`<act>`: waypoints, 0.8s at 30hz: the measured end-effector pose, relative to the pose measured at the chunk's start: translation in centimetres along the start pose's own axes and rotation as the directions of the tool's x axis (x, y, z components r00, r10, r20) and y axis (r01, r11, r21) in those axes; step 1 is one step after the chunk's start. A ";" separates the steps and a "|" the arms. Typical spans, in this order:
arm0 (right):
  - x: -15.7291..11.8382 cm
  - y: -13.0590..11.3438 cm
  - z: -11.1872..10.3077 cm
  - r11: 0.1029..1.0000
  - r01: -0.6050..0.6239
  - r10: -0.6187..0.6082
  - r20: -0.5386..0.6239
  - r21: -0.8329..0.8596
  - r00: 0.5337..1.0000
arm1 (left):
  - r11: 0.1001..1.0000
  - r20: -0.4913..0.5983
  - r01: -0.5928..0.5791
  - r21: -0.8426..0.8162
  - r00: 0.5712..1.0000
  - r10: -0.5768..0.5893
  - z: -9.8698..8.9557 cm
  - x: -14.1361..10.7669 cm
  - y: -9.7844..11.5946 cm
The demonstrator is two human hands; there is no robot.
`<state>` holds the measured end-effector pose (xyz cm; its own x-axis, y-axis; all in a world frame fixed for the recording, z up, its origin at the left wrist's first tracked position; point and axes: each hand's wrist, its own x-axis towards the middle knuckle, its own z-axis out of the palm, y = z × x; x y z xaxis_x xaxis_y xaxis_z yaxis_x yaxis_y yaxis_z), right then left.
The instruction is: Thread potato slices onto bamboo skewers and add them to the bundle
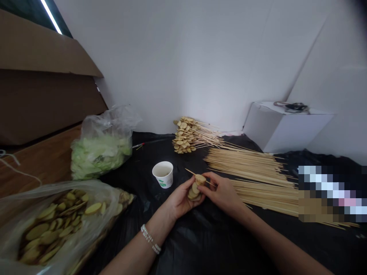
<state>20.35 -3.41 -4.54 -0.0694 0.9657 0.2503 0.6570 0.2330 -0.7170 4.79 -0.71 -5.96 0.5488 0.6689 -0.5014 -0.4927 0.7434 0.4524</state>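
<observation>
My left hand (183, 198) cups several round, pale slices, apparently potato (194, 192), with its fingers closed around them. In my right hand (220, 191) is a thin wooden skewer (189, 171), pinched near the slices. One slice sits on the skewer, whose pointed end sticks out to the upper left. Just left of the hands stands a white paper cup (163, 173) with a green print. Beyond them lies a pile of skewered slices (185, 135), their sticks pointing right. Bare wooden skewers (246, 164) are spread in bundles beside my right hand.
An open clear bag of potato slices (113, 187) lies at the front left. Behind it stands a bag of pale green leafy pieces (100, 152). A white box (265, 126) is at the back right, against white walls. Black plastic sheeting (137, 214) covers the table.
</observation>
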 end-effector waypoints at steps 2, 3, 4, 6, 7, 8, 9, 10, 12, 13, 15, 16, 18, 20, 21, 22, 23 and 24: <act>-0.1 0.0 0.0 1.000 0.001 -0.001 -0.006 -0.002 1.000 | 1.000 0.029 0.001 -0.013 1.000 -0.001 0.0 0.0 0.1; -0.1 0.0 0.1 1.000 0.011 -0.011 0.001 0.003 1.000 | 1.000 0.050 -0.002 -0.016 0.999 0.003 -0.1 0.0 0.1; -0.2 0.0 0.2 1.000 0.026 -0.026 0.015 0.016 1.000 | 1.000 0.073 -0.008 -0.018 0.997 0.009 -0.1 0.1 0.1; -0.2 0.1 0.4 0.997 0.059 -0.061 0.038 0.057 0.997 | 1.000 0.114 -0.017 -0.020 0.993 0.019 -0.3 0.2 0.1; -0.2 0.1 0.5 0.995 0.067 -0.070 0.039 0.074 0.997 | 1.000 0.126 -0.017 -0.023 0.992 0.020 -0.3 0.2 0.1; -0.2 0.2 0.5 0.994 0.069 -0.072 0.035 0.083 0.997 | 0.999 0.128 -0.017 -0.031 0.992 0.021 -0.4 0.2 0.0; -0.1 0.2 0.4 0.995 0.067 -0.069 0.028 0.080 0.997 | 0.999 0.122 -0.020 -0.044 0.992 0.025 -0.4 0.3 0.1; -0.1 0.2 0.4 0.996 0.064 -0.065 0.022 0.066 0.998 | 0.998 0.109 -0.028 -0.059 0.993 0.034 -0.4 0.3 0.1; -0.1 0.3 0.2 0.998 0.057 -0.057 0.023 0.029 0.998 | 0.994 0.079 -0.059 -0.087 0.995 0.066 -0.4 0.3 0.2; 0.0 0.3 0.2 0.998 0.057 -0.057 0.029 0.017 0.998 | 0.993 0.065 -0.075 -0.095 0.995 0.082 -0.4 0.3 0.3; -0.1 0.3 0.2 0.997 0.071 -0.071 0.043 0.003 0.997 | 0.990 0.039 -0.104 -0.099 0.993 0.109 -0.4 0.4 0.4; -0.2 0.3 0.3 0.996 0.084 -0.084 0.052 0.001 0.995 | 0.989 0.028 -0.112 -0.101 0.993 0.116 -0.5 0.4 0.4; -0.3 0.3 0.5 0.993 0.119 -0.119 0.076 -0.004 0.990 | 0.987 0.012 -0.115 -0.110 0.993 0.117 -0.5 0.5 0.4; -0.4 0.3 0.7 0.989 0.148 -0.145 0.104 -0.018 0.984 | 0.987 0.012 -0.097 -0.131 0.995 0.100 -0.5 0.5 0.3; -0.4 0.4 0.8 0.987 0.157 -0.153 0.116 -0.028 0.981 | 0.986 0.019 -0.082 -0.142 0.996 0.086 -0.4 0.5 0.3; -0.4 0.4 0.9 0.986 0.163 -0.157 0.127 -0.042 0.979 | 0.986 0.030 -0.069 -0.153 0.997 0.074 -0.4 0.5 0.2; -0.4 0.4 0.9 0.984 0.167 -0.158 0.131 -0.057 0.979 | 0.985 0.045 -0.056 -0.162 0.997 0.064 -0.4 0.5 0.1; -0.4 0.5 1.0 0.983 0.172 -0.161 0.137 -0.070 0.977 | 0.985 0.064 -0.043 -0.169 0.996 0.055 -0.3 0.4 0.1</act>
<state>19.99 -3.56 -5.63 -0.2763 0.9221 0.2709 0.6863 0.3866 -0.6160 4.74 -0.37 -6.33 0.5630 0.7071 -0.4277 -0.6228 0.7033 0.3428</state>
